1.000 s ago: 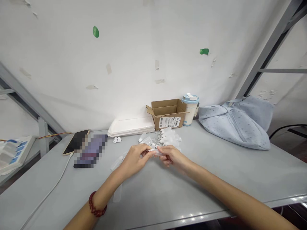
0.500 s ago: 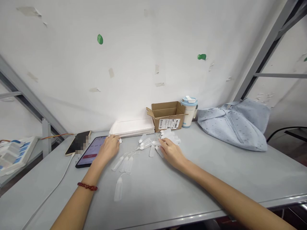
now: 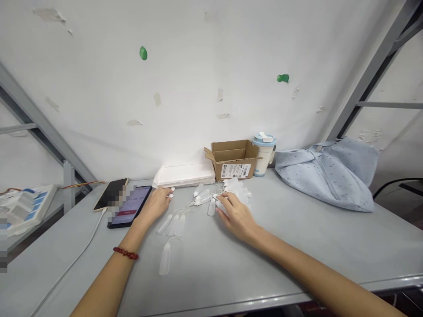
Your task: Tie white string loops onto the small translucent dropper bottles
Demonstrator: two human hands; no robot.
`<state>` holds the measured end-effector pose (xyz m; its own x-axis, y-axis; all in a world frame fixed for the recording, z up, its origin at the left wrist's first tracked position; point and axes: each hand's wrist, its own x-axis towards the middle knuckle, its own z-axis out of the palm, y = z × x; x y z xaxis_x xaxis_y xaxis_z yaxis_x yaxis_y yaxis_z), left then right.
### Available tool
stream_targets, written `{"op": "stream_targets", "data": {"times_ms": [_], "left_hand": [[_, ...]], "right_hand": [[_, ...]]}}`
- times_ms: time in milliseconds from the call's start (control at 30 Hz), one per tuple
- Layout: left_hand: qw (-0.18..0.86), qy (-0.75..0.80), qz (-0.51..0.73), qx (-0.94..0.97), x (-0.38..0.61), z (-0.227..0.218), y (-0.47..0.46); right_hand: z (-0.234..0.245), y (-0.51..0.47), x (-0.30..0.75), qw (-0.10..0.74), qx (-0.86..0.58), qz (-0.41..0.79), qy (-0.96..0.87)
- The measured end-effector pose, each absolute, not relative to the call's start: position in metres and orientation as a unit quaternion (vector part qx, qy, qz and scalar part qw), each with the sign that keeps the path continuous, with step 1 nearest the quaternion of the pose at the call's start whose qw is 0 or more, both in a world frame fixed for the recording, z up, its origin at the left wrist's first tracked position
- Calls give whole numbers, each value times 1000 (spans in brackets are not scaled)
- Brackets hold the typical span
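Over the middle of the table, my right hand (image 3: 239, 218) hovers with thumb and fingers apart. Its fingertips are at a cluster of small translucent plastic pouches (image 3: 211, 207) with thin white strings; the hand partly hides some of them. My left hand (image 3: 157, 203) has its fingers curled in front of a stack of flat white packs (image 3: 185, 174). Small white bits show at its fingertips, but what they belong to is unclear. Between my forearms lie more stringed pouches (image 3: 179, 225), with one single pouch (image 3: 164, 259) closest to me.
A phone with a lit timer screen (image 3: 130, 207) lies left of my left hand, beside a second, dark phone (image 3: 112, 191) on a white cable. Along the wall stand an open cardboard box (image 3: 234, 169) and a lidded cup (image 3: 263, 158). A light blue cloth bag (image 3: 325, 178) lies right.
My right thumb has moved away from the index finger, opening the hand, and a pouch near it is less covered. My left hand stays by the white stack. The whole view has shifted slightly.
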<state>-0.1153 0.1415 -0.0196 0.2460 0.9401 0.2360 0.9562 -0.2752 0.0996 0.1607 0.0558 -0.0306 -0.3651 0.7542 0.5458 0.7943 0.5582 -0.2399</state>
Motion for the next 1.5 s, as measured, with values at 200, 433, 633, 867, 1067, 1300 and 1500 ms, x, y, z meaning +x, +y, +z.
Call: {"op": "stream_targets", "data": {"times_ms": [200,433,633,867,1067,1300,1500], "left_hand": [[5,-583,-137,-801,-105,-13,135],[-14,-561,-165,-811,-92,-4,127],[-20,-557,-187,-809,-88,-2,125],[-25,-545,-197,-815,-87,-3,124],[-42,-511,-200,-835,-83,-9,125],[-59,-503,-182,-843,-78,-10,122],[-70,-510,-176,-839,-76,-9,121]], "right_hand": [[-24,18,135,201,-296,64,-931],[-22,-4,113,176,-183,32,-967],[-24,-5,102,144,-150,16,-978],[-20,-3,98,148,-153,30,-977],[-24,-3,96,159,-166,41,-972],[-21,-3,103,163,-168,50,-971],[-20,2,114,181,-165,47,-968]]}}
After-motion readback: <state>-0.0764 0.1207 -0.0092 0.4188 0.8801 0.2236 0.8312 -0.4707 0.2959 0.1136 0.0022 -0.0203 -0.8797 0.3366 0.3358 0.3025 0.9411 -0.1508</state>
